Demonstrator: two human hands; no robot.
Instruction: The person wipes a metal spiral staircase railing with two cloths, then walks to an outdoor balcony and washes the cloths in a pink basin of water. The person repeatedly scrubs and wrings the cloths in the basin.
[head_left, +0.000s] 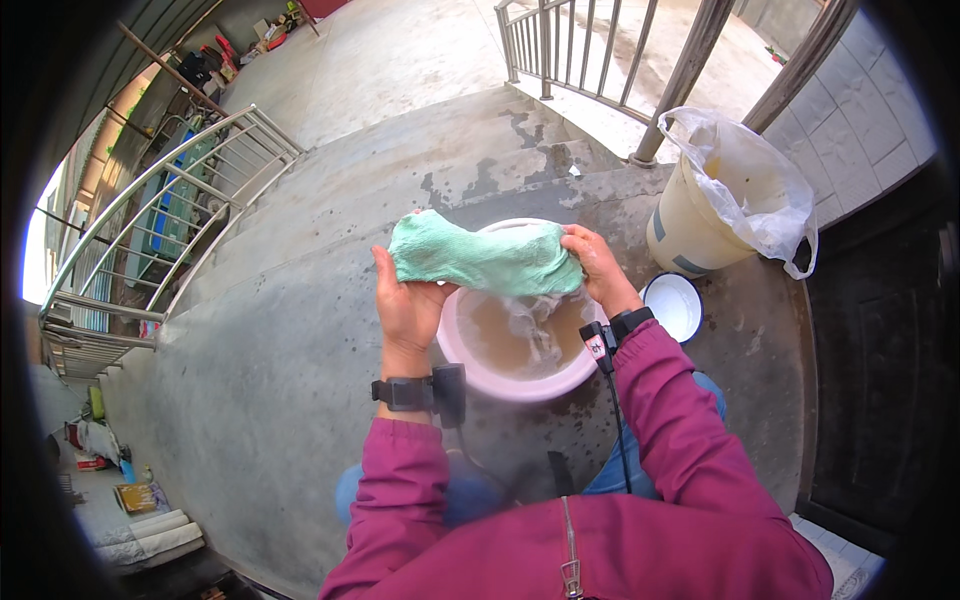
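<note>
A damp-looking mint-green cloth (484, 255) is stretched sideways between my two hands above a pink basin. My left hand (409, 300) supports its left end, with the thumb upright beside it and part of the fingers hidden under the fabric. At the right end, my right hand (596, 262) pinches the bunched edge between thumb and fingers. The pink basin (491, 382) stands on the concrete floor and holds murky brown water. Pale, sudsy fabric (541, 341) lies partly in that water. The cloth hides the basin's far part.
Right of the basin stands a white enamel bowl (673, 307) with a dark rim. Behind it is a cream bucket (686, 225) lined with a clear plastic bag (780, 202). Concrete steps (360, 176) descend ahead, between metal railings (202, 184). A dark door (885, 330) is at the right.
</note>
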